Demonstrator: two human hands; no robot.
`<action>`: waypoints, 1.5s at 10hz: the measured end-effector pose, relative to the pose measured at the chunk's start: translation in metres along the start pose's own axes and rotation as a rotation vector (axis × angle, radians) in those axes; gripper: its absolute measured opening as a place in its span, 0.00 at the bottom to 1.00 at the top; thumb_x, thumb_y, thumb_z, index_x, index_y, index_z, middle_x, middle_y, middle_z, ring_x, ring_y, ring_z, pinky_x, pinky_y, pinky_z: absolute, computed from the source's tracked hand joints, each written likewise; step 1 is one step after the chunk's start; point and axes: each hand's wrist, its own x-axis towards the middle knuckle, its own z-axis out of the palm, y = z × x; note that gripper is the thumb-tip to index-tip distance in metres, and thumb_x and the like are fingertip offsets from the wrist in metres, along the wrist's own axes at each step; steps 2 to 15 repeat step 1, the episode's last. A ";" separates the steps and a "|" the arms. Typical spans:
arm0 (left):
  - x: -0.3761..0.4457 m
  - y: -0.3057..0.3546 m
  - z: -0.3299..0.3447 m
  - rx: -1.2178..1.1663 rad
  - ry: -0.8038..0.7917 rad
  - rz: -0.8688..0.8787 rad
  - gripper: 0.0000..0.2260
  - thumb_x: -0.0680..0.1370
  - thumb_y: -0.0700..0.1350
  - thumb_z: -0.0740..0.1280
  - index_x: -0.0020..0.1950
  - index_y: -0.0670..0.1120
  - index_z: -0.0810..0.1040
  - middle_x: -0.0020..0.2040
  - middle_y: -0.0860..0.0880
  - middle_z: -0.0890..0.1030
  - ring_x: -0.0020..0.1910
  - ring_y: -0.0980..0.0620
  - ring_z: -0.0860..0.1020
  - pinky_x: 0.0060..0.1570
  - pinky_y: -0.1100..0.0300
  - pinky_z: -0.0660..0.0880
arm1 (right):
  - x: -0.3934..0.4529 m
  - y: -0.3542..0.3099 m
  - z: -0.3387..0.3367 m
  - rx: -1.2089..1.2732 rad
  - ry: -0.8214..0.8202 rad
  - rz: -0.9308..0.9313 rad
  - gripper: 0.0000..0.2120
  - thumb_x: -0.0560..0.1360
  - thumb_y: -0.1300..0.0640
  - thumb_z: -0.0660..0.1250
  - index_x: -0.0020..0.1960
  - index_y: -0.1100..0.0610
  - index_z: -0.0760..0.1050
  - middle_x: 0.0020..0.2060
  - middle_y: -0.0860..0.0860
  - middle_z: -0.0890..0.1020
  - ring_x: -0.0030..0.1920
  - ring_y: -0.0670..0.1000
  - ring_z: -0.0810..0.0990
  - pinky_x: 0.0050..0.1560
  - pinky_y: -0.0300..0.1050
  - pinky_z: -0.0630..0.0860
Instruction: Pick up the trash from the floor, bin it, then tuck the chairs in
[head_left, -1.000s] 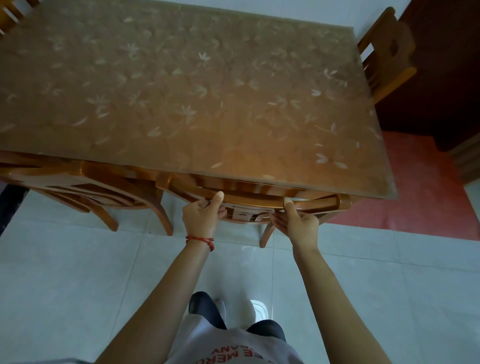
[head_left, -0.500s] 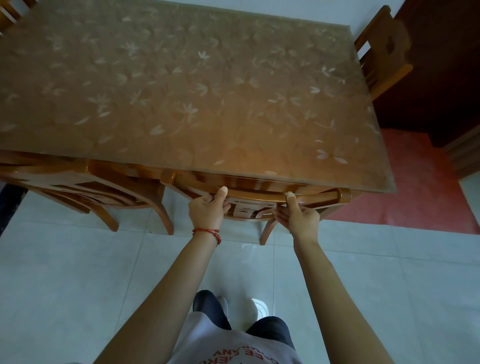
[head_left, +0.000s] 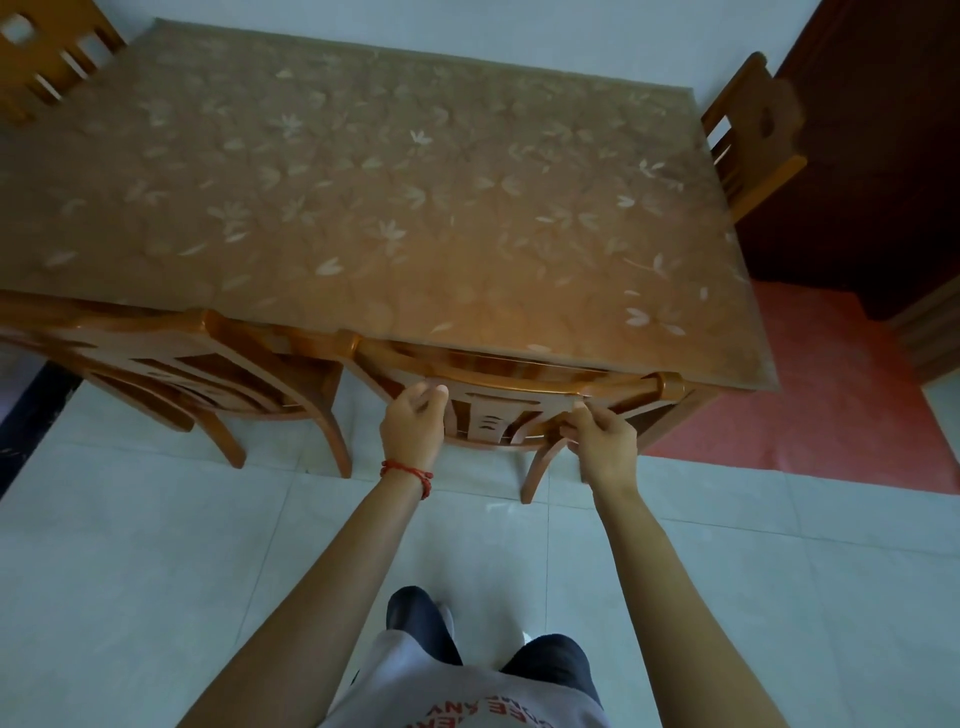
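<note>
Both hands hold the top rail of the chair (head_left: 519, 387), pushed in under the table (head_left: 363, 208). Left hand (head_left: 413, 426) curls its fingers on the rail's left part, w/ a red string (head_left: 408, 472) on the wrist. Right hand (head_left: 602, 441) pinches the rail's right part. 2nd chair (head_left: 208, 364) sits left of the left hand, also tucked in.

The glossy orange-brown wooden chair with a curved top rail (head_left: 519, 387) stood upright, tucked under the counter's near edge, just beside a matching wooden chair (head_left: 208, 364).
</note>
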 end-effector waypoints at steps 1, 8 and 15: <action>-0.015 0.000 -0.003 0.062 -0.001 0.013 0.17 0.78 0.46 0.62 0.64 0.41 0.73 0.63 0.44 0.76 0.62 0.48 0.72 0.58 0.61 0.66 | -0.006 0.004 -0.012 -0.078 -0.023 -0.053 0.12 0.76 0.53 0.59 0.52 0.56 0.78 0.45 0.54 0.83 0.50 0.54 0.80 0.57 0.53 0.75; -0.015 0.000 -0.003 0.062 -0.001 0.013 0.17 0.78 0.46 0.62 0.64 0.41 0.73 0.63 0.44 0.76 0.62 0.48 0.72 0.58 0.61 0.66 | -0.006 0.004 -0.012 -0.078 -0.023 -0.053 0.12 0.76 0.53 0.59 0.52 0.56 0.78 0.45 0.54 0.83 0.50 0.54 0.80 0.57 0.53 0.75; -0.015 0.000 -0.003 0.062 -0.001 0.013 0.17 0.78 0.46 0.62 0.64 0.41 0.73 0.63 0.44 0.76 0.62 0.48 0.72 0.58 0.61 0.66 | -0.006 0.004 -0.012 -0.078 -0.023 -0.053 0.12 0.76 0.53 0.59 0.52 0.56 0.78 0.45 0.54 0.83 0.50 0.54 0.80 0.57 0.53 0.75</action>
